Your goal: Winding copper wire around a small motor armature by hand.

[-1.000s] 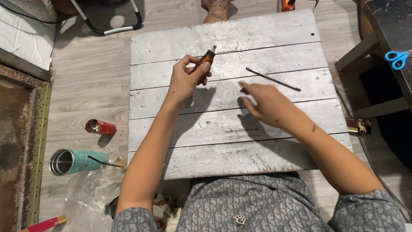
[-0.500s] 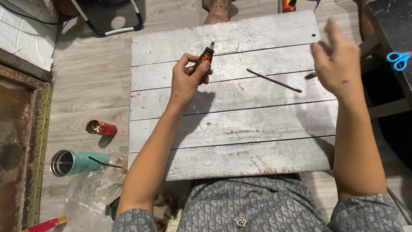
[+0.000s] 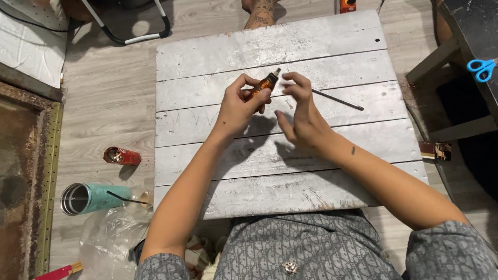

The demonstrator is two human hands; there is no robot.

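Head view: left hand pinches a small amber glass vial; right hand, fingers loosely spread and empty, hovers beside it over the whitewashed plank tabletop.

The left hand wraps the lower part of a small amber bottle, so only its upper body and tip show; what the tip is cannot be told. The thin dark rod passes behind the right hand, which hides its near end. The person's lap covers the near edge of the grey plank board. At the far edge, a bare foot and an orange object are cut off by the top of the picture. The blue scissors are cut off at the right edge. The contents of the red can lying on the floor are too small to make out.
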